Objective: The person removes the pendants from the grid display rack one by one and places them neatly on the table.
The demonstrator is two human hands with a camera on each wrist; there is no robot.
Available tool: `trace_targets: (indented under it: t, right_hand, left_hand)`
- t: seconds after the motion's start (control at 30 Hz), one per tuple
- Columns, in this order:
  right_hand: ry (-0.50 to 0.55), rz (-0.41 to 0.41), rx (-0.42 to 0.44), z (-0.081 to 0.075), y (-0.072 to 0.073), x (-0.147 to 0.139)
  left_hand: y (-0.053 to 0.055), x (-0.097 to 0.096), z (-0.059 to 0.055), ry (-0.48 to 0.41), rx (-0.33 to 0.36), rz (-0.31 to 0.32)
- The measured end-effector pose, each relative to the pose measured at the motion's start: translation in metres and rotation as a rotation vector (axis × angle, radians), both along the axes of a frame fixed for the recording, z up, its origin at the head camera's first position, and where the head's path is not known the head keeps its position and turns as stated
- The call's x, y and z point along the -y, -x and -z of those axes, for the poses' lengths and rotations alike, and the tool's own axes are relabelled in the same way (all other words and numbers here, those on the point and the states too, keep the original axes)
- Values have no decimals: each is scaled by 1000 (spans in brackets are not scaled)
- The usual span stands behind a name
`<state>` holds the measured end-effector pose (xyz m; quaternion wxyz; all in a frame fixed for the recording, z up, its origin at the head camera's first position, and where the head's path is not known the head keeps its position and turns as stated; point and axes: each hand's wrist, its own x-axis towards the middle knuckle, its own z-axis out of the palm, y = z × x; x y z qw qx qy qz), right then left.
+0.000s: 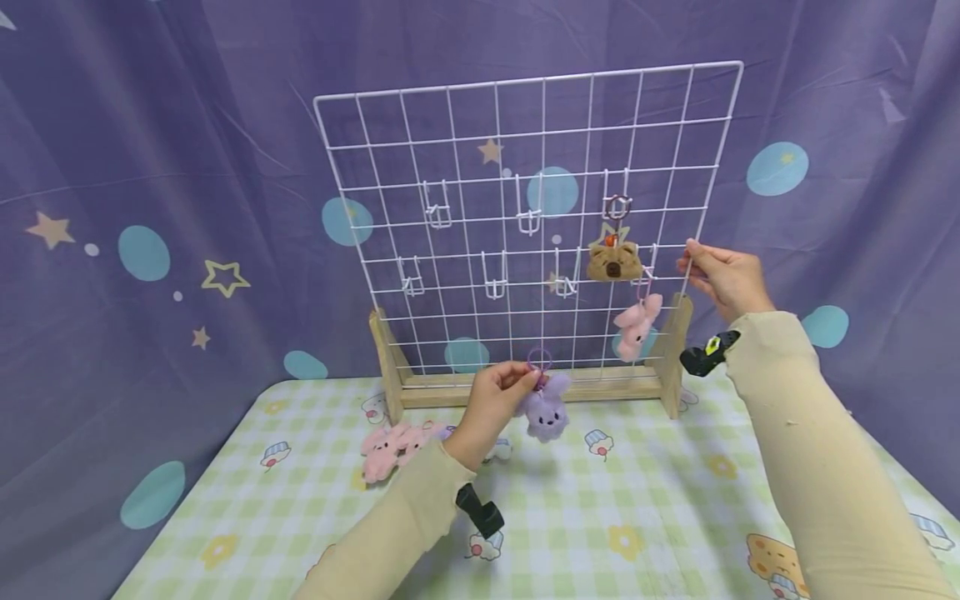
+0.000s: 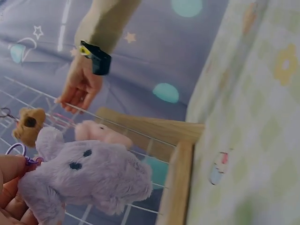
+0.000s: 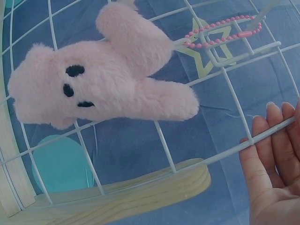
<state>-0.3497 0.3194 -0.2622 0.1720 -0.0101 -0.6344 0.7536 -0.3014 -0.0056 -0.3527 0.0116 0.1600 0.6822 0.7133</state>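
Observation:
My left hand pinches a fluffy lilac bunny keychain near its purple ring, in front of the rack's lower part. In the left wrist view the lilac bunny fills the foreground, its dark eyes showing. My right hand holds the right edge wire of a white grid rack, thumb in front and fingers behind. A pink bunny keychain hangs by a pink bead chain from a hook beside that hand. Above it a brown bear keychain dangles from another hook.
Several bare white hooks sit in two rows on the grid. A wooden base supports the rack on a checked tablecloth. Pink plush keychains lie on the left, partly behind my left arm. A purple curtain hangs behind.

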Motion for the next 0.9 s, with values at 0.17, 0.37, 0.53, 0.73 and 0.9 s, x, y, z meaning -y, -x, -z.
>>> trace_targets:
  t: [0.17,0.37,0.53,0.73,0.9]
  right_hand:
    - [-2,3,4,0,0,1]
    - [-10,3,10,-1,-1,0]
    - [7,-16,3,-1,-1,0]
    - [-1,-13,19,-2,-1,-1]
    - [-5,-9,27,-2,-2,0]
  left_hand:
    - [1,6,16,28,-2,8]
    - [-2,12,29,97,5,24]
    - [-3,15,38,142,-14,58]
    - [-2,15,46,169,-9,97]
    - [1,15,52,206,0,128]
